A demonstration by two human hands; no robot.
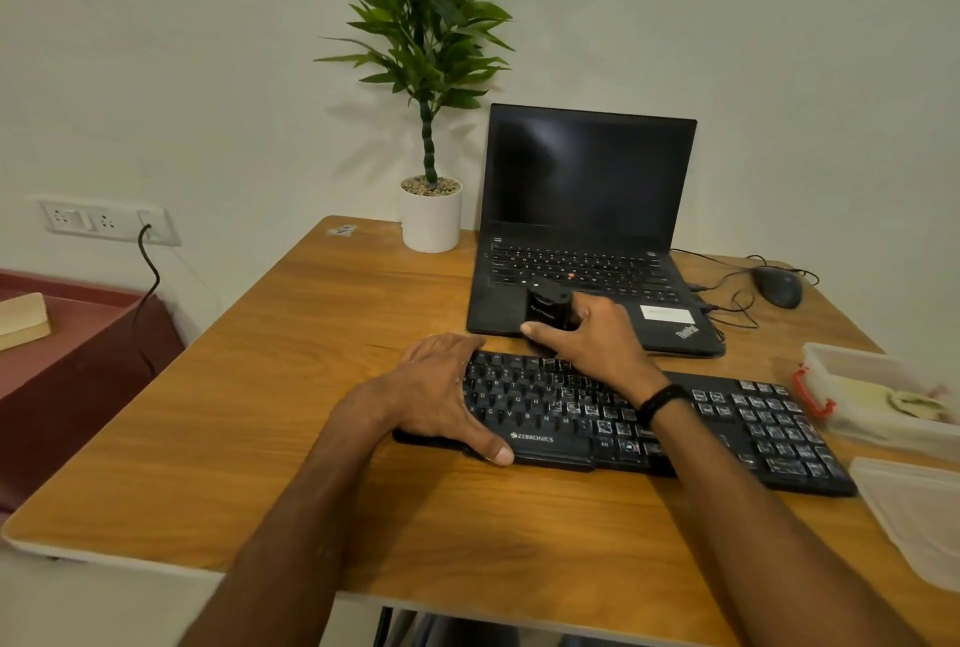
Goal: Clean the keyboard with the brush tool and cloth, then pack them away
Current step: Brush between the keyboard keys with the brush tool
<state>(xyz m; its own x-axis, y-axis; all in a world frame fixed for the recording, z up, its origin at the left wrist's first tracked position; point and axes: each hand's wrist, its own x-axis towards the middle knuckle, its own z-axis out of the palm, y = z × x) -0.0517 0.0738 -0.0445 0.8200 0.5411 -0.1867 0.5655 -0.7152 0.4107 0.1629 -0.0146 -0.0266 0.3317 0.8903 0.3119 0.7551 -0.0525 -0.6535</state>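
A black Zebronics keyboard (727,428) lies across the wooden table (322,366) in front of me. My left hand (441,389) rests flat on the keyboard's left end, thumb along its front edge. My right hand (587,340) grips a black brush tool (545,306) upright above the keyboard's top row; its lower end is hidden behind my fingers. A yellowish cloth (878,399) lies inside a clear plastic box (831,360) at the right edge of the table.
An open black laptop (587,179) stands just behind the keyboard. A potted plant (431,215) sits at the back, a wired mouse (777,285) at the back right. The box's clear lid (914,516) lies at the front right. A red cabinet (78,360) stands left of the table.
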